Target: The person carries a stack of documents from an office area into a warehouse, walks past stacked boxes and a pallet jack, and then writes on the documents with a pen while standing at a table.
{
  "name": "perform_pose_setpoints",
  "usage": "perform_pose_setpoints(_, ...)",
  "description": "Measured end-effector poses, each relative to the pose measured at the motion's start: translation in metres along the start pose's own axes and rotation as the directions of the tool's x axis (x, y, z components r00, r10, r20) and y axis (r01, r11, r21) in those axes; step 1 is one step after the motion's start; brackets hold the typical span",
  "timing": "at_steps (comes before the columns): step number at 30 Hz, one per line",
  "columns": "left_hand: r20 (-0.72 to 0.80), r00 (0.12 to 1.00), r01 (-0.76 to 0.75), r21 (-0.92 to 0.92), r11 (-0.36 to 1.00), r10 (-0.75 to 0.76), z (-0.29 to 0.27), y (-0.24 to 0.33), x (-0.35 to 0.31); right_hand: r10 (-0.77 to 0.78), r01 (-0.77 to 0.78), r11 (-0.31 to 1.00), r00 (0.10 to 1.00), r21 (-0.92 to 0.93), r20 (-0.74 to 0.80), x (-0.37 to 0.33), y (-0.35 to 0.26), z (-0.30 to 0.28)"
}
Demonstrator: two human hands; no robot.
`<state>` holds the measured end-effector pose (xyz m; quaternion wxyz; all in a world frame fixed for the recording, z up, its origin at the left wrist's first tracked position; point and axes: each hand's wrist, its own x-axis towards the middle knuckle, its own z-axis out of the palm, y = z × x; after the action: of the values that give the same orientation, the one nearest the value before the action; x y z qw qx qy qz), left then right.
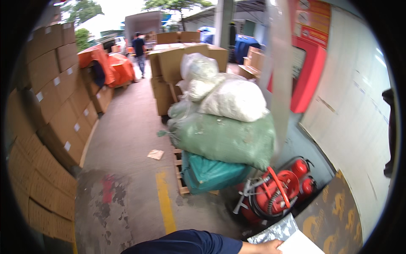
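Dark blue sleeve [186, 243], nearest the lens; its hand [268, 247] (which side, cannot tell) rests on a white flat sheet [300, 244] at the lower edge, fingers cut off, so grip cannot be told; judged best handled with the palm flat so the sheet does not slip; just above the hand, red fire extinguishers [279, 192]; beyond, stacked sacks [220, 127], teal, green, white; far left of the hand, brown cartons [55, 106] with small white labels; up right, a red sign panel [311, 55].
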<state>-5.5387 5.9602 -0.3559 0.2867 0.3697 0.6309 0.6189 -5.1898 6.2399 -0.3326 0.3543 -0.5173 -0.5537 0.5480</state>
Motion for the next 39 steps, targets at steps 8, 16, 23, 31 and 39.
perform_pose_setpoints(8, 0.036, 0.931, 0.332, -0.496, 0.802, -0.363, -0.004, 0.001, -0.013, -0.057, 0.090, 0.972, 0.987, 0.219, -0.152, -0.045, -0.014, 0.020)
perform_pose_setpoints(16, 0.055, 0.990, 0.139, -0.525, 0.840, -0.130, -0.010, 0.034, -0.015, -0.173, 0.182, 0.979, 0.979, 0.088, -0.104, -0.058, -0.051, 0.037)
perform_pose_setpoints(23, 0.081, 0.990, 0.144, -0.481, 0.865, -0.119, -0.008, 0.034, -0.015, -0.282, 0.273, 0.958, 0.951, -0.084, -0.125, -0.054, -0.045, 0.042)
perform_pose_setpoints(31, 0.088, 0.989, 0.148, -0.486, 0.861, -0.121, -0.009, 0.037, -0.014, -0.239, 0.221, 0.962, 0.966, -0.162, -0.099, -0.057, -0.039, 0.047)
perform_pose_setpoints(39, 0.072, 0.990, 0.138, -0.500, 0.855, -0.118, -0.009, 0.033, -0.015, -0.252, 0.229, 0.950, 0.964, -0.212, -0.088, -0.056, -0.039, 0.051)
